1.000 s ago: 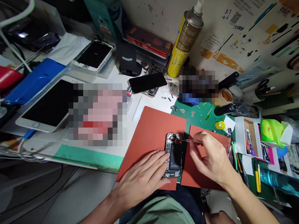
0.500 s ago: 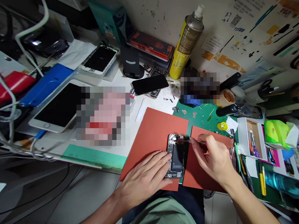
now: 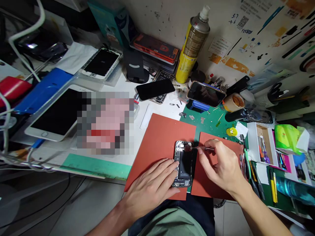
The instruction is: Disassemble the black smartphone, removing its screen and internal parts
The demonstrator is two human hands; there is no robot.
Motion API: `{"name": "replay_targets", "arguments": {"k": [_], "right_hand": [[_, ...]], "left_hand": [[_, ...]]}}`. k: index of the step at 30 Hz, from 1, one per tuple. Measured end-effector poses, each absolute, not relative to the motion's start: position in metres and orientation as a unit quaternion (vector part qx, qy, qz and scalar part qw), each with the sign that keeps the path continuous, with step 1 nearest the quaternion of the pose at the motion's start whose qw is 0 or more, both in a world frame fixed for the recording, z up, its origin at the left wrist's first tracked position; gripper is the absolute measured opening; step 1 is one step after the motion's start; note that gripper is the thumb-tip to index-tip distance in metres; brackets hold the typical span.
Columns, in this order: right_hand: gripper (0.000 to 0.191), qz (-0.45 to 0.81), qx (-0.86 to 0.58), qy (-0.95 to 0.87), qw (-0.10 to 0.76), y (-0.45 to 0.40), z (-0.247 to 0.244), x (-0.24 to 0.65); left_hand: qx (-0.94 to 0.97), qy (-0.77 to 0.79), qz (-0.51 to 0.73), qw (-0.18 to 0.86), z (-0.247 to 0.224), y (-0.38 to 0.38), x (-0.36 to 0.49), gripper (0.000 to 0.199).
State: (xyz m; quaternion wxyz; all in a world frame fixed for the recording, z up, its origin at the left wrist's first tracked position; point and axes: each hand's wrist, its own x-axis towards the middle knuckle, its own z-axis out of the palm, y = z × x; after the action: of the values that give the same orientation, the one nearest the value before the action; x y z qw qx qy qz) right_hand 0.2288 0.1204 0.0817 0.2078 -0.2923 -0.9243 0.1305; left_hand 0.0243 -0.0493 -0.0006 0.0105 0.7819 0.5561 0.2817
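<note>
An opened phone (image 3: pixel 185 165) lies with its inside facing up, a black battery filling much of its middle. It rests across the right edge of a reddish-brown mat (image 3: pixel 157 141). My left hand (image 3: pixel 154 182) lies flat, its fingers stretched out together and their tips touching the phone's left edge. The thumb is near the bottom edge. In my right hand (image 3: pixel 220 164) a thin metal tool (image 3: pixel 209 148) is pinched between thumb and fingers. Its tip meets the phone's upper right part; the exact kind of tool is too small to tell.
A second reddish-brown mat (image 3: pixel 204 183) lies under my right hand. Behind are a phone on a blue stand (image 3: pixel 206 94), a yellow spray can (image 3: pixel 189 49) and a black screen (image 3: pixel 155 89). At right are pens (image 3: pixel 273 186) and a white box (image 3: pixel 254 141); at left, a white phone (image 3: pixel 57 113).
My right hand has shifted slightly, and the tool's tip now reaches further over the phone's upper right part. The left hand keeps its place on the phone. The view has turned slightly.
</note>
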Motion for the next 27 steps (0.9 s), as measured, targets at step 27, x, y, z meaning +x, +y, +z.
{"name": "replay_targets", "arguments": {"k": [27], "right_hand": [[0.034, 0.509, -0.551, -0.532, 0.393, 0.09, 0.051, 0.249]], "left_hand": [[0.645, 0.637, 0.38, 0.184, 0.028, -0.024, 0.029, 0.019]]}}
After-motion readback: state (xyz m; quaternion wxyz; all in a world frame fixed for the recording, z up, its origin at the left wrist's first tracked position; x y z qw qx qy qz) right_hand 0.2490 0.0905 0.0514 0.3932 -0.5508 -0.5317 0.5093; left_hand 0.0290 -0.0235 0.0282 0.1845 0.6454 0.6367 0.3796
